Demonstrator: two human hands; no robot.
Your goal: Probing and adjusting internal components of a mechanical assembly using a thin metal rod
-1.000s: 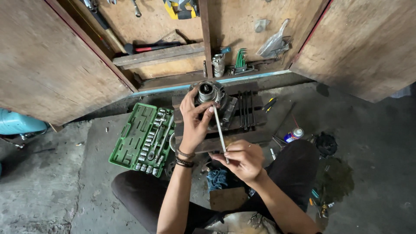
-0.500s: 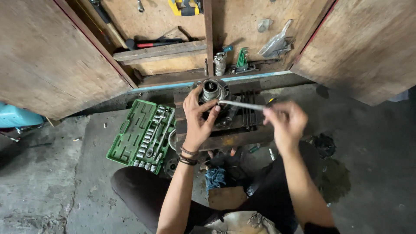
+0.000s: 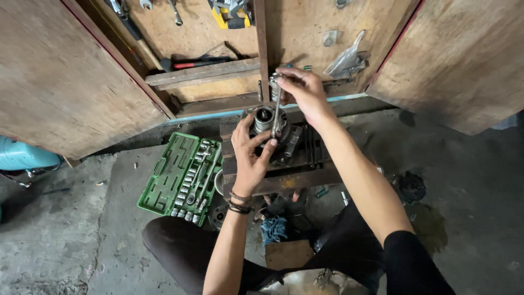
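Left hand [image 3: 250,155] cups the round metal engine part [image 3: 266,121], fingers curled on its near side; right hand [image 3: 303,93] is closed on the far end of a slim ratchet handle [image 3: 277,112] seated in the part's top; step judged: turning a fastener; next swing needs the part held steady. Part is grey, greasy, on a wooden block [image 3: 284,177]; green socket case [image 3: 183,177] just left.

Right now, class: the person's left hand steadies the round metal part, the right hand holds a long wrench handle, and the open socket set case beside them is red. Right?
Not quite. The head view shows the socket set case is green, not red. The left hand does steady the round metal part, and the right hand holds the long wrench handle.
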